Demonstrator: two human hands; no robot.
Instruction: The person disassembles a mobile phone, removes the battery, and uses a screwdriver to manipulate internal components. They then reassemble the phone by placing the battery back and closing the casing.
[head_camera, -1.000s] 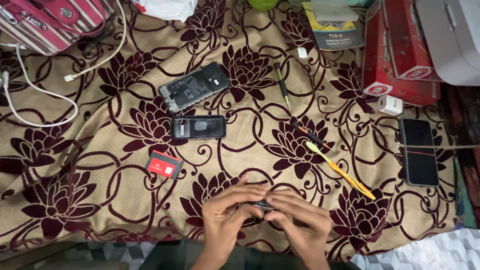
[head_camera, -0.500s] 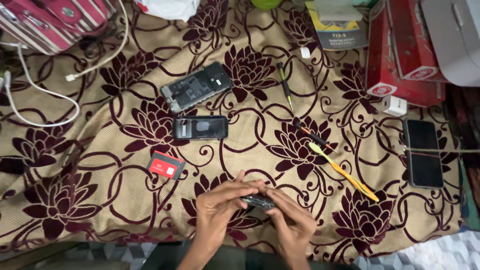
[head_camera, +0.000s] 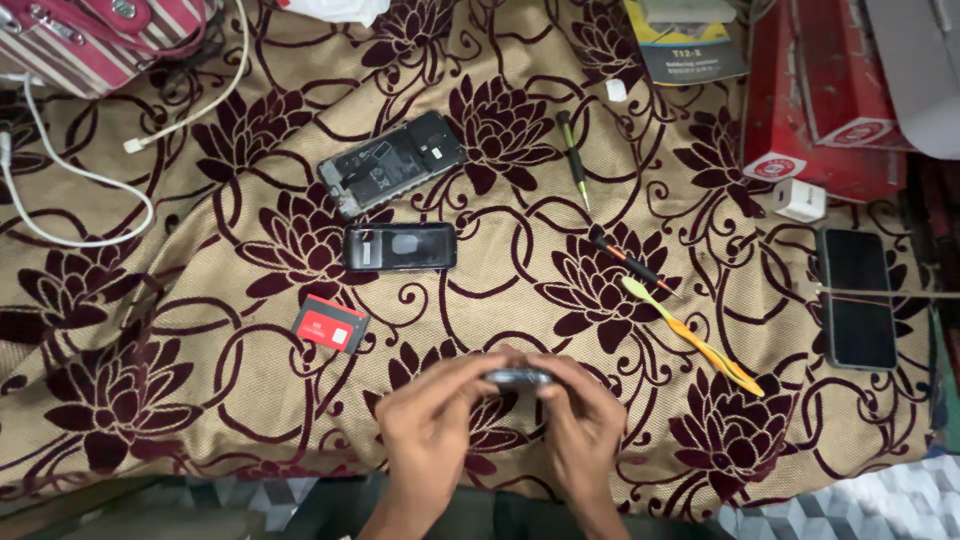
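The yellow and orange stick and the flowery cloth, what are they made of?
The yellow and orange pry stick looks like smooth plastic: bright, even colour, thin bendy shape. The tan cloth with dark red flowers seems woven fabric with raised, velvety flowers, judging by its grainy weave.

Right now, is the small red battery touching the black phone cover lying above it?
Apart. The head view shows the red battery lying below and left of the black phone cover, with a plain strip of patterned cloth between them.

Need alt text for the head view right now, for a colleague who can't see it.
Both hands, left hand and right hand, pinch a small dark phone part over a floral cloth. Beyond lie an opened phone, a black frame, a red battery and screwdrivers.
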